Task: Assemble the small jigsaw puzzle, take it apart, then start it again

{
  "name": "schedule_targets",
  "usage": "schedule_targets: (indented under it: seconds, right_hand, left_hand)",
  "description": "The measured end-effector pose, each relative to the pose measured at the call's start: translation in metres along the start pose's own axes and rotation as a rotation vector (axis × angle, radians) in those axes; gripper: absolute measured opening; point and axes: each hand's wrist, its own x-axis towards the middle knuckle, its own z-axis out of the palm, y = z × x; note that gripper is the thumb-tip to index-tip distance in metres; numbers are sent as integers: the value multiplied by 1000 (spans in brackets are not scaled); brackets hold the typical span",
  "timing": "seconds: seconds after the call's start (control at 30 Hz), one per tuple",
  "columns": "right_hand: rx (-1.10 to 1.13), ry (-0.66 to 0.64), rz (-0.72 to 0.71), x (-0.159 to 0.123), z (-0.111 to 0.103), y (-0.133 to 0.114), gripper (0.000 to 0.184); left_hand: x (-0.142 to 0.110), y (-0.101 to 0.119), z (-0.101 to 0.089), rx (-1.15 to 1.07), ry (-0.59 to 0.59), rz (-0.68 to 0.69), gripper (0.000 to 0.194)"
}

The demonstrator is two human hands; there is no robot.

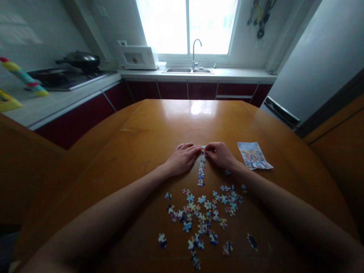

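A narrow strip of joined jigsaw pieces (201,170) runs away from me on the wooden table. My left hand (183,158) lies to the left of its far end, fingers stretched out flat with the tips touching the strip. On the other side, my right hand (220,154) has its thumb and fingers pinched at a puzzle piece (203,147) at the strip's far end; the fingers partly cover it. Closer to me, many loose puzzle pieces (201,217) are scattered in a heap, with several stray ones around it.
A creased picture sheet (254,155) lies on the table (136,132), right of my right hand. Beyond the table run a counter with a sink (179,70), a microwave (138,57) and a stove with a lidded pan (82,60). A fridge (315,57) stands at the right.
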Motion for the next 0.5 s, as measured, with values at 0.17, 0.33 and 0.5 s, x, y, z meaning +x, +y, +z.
schedule_targets:
  seconds: [0.17,0.33,0.5]
  right_hand:
    - [-52,-18,-7,0,1,-1,9]
    - [-162,-15,-17,-1,1,-5,10]
    - [-240,-23,-36,-1,1,-6,11]
  left_hand:
    - [0,0,1,5,7,0,40]
    - [0,-2,2,-4,4,1,40]
    - [0,-2,2,-16,-11,-16,39]
